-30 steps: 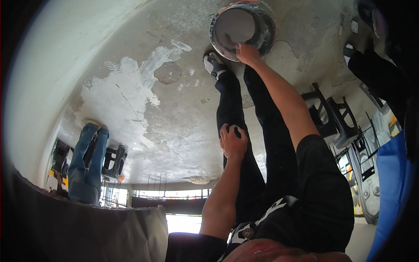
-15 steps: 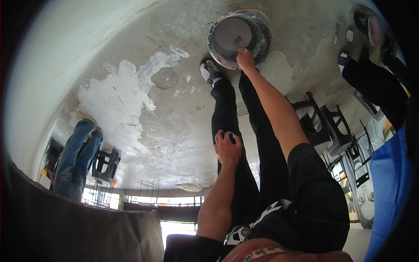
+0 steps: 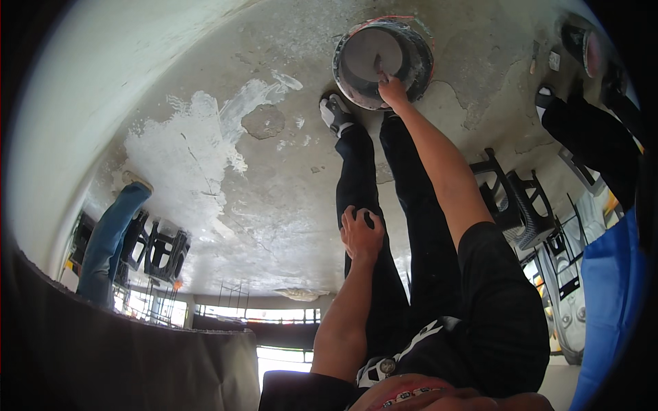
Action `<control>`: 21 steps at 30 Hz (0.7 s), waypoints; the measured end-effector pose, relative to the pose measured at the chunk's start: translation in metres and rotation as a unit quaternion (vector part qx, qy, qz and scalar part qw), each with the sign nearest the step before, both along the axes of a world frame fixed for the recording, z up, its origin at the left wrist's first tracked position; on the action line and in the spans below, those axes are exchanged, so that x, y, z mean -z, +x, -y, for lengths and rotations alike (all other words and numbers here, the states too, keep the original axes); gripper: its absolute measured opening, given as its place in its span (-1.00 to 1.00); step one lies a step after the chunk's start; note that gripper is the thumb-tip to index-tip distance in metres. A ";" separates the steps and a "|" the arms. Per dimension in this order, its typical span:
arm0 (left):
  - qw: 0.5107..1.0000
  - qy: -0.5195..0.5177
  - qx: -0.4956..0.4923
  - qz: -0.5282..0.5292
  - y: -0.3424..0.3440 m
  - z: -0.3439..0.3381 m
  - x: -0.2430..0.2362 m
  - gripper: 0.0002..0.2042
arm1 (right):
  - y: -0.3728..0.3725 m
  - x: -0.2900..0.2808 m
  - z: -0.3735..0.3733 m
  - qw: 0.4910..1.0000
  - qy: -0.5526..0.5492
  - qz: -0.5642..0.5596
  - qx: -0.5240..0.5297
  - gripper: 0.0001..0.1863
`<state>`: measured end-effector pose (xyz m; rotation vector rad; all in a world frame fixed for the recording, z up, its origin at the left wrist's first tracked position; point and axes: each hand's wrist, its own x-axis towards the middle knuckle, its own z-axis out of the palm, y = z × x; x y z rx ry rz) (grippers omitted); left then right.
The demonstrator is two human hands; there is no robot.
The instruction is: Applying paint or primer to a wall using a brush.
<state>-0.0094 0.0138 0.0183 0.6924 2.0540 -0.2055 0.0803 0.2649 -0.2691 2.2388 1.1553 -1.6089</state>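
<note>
Grey bucket contents indistinct where right hand reaches in.

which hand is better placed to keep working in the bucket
The right hand. It is already stretched out over the rim of the round grey bucket, gripping what seems a tool handle inside. The left hand rests on the black-trousered leg, well short of the bucket.
</note>
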 end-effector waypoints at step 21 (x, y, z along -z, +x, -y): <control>1.000 -0.015 0.002 0.010 -0.001 -0.003 -0.001 -0.70 | -0.006 0.005 -0.011 0.985 0.122 -0.031 0.117 -0.51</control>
